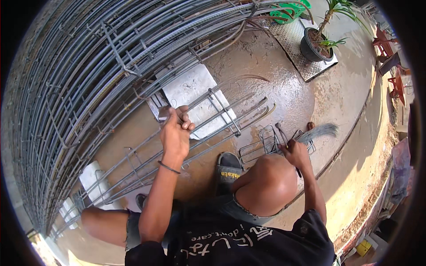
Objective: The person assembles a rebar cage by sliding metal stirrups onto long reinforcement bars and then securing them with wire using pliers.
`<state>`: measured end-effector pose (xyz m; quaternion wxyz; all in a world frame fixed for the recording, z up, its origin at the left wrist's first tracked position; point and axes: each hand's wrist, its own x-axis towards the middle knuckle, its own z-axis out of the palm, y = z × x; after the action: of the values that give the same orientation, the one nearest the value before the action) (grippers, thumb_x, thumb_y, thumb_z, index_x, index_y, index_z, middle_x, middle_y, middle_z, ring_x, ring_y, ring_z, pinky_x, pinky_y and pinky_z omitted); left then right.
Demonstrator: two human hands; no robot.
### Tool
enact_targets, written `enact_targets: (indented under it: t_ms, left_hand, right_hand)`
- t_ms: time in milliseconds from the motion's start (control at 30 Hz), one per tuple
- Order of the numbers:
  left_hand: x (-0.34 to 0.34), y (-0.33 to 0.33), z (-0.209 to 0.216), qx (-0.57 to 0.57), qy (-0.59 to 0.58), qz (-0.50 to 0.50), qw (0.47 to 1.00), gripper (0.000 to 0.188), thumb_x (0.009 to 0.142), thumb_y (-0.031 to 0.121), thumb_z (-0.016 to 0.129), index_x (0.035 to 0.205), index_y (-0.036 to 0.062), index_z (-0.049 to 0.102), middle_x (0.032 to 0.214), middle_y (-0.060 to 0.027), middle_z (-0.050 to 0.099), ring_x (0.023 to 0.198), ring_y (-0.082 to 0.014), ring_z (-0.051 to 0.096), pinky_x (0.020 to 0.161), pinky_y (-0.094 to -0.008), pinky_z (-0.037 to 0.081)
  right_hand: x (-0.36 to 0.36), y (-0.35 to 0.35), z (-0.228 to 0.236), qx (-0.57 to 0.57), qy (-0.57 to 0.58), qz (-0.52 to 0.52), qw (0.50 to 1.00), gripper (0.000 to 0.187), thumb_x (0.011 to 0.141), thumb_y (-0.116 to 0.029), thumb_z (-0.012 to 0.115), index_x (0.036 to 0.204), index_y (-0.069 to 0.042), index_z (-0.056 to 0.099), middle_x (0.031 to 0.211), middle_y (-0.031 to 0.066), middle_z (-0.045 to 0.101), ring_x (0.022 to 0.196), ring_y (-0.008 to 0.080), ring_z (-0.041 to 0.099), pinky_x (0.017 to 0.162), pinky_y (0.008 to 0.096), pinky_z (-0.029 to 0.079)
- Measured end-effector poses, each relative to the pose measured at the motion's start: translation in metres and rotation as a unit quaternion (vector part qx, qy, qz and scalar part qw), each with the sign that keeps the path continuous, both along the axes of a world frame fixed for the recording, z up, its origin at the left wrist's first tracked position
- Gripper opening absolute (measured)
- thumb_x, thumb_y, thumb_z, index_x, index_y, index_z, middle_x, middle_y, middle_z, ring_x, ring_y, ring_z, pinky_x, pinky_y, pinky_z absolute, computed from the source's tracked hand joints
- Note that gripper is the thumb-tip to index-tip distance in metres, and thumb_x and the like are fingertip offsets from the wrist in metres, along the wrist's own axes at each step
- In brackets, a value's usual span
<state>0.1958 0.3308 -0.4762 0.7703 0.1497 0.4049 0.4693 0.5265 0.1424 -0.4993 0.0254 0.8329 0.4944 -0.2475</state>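
My left hand [177, 128] is raised above a thin rebar cage [213, 104], its fingers pinched together. A fine wire [173, 103] seems to rise from the fingertips in a small loop. My right hand [296, 154], beside my bent knee, is closed round dark metal pincers [279, 130]; their head points away from me and a handle end shows below the fist. Right by that hand is a brush-like bundle of thin tie wire [321, 131]; whether the hand also grips it, I cannot tell. Several bent rebar stirrups [252, 152] lie on the floor close by.
Long stacked rebar cages [88, 84] fill the left and far side. White slabs [195, 88] lie under the thin cage, whose bar ends stick out to the right. A potted plant [316, 46] stands on a patterned board [310, 71], near a green basket [290, 11]. The concrete floor [284, 88] is wet.
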Motion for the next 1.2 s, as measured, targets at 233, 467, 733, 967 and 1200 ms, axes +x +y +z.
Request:
enact_targets:
  t_ms: [233,467,733,967,1200]
  left_hand:
    - [0.091,-0.049,-0.05,0.012,-0.051,-0.012,0.999,0.022,0.096,0.022,0.048,0.102,0.0032,0.057,0.077,-0.0004,0.051,0.075,-0.01,0.051,0.1,-0.0416,0.042]
    - [0.112,-0.057,-0.037,-0.08,-0.029,-0.011,0.996,0.023,0.095,0.019,0.053,0.102,-0.0017,0.061,0.08,-0.006,0.063,0.073,-0.0175,0.062,0.076,-0.0324,0.054]
    - [0.092,-0.056,-0.039,0.176,0.154,-0.169,0.958,0.028,0.091,0.018,0.059,0.097,-0.0084,0.064,0.078,-0.0105,0.067,0.069,-0.0138,0.063,0.059,-0.0258,0.051]
    - [0.05,0.0,-0.04,0.278,0.429,-0.166,0.843,0.027,0.08,0.019,0.071,0.095,-0.0036,0.068,0.083,-0.0139,0.07,0.076,-0.0148,0.066,0.068,-0.0287,0.051]
    - [0.052,0.043,-0.054,0.479,0.547,-0.162,0.667,0.021,0.077,0.005,0.065,0.098,0.0008,0.066,0.097,-0.0168,0.064,0.089,-0.034,0.061,0.075,-0.0397,0.049]
  right_hand:
    - [-0.068,0.042,0.009,0.314,0.234,0.078,0.917,0.046,0.082,-0.018,0.066,0.123,-0.001,0.052,0.093,0.0193,0.064,0.091,0.0346,0.061,0.081,0.0419,0.048]
    - [-0.081,0.063,-0.006,0.298,0.293,0.098,0.903,0.02,0.089,-0.012,0.059,0.105,-0.002,0.061,0.076,0.0125,0.065,0.066,0.0238,0.063,0.061,0.0323,0.048]
    - [-0.057,0.051,0.015,-0.037,0.685,-0.234,0.689,0.022,0.092,-0.025,0.058,0.101,-0.007,0.064,0.06,-0.0092,0.037,0.05,0.002,0.027,0.044,0.0193,0.021]
    - [0.015,0.079,-0.033,0.123,0.404,-0.009,0.906,0.022,0.089,-0.019,0.061,0.097,0.0,0.067,0.08,0.0024,0.065,0.076,0.0106,0.056,0.073,0.0262,0.045]
    - [-0.071,0.125,-0.064,0.064,0.604,-0.261,0.75,0.015,0.091,-0.019,0.059,0.098,-0.007,0.065,0.058,-0.0044,0.044,0.048,0.006,0.037,0.042,0.0237,0.028]
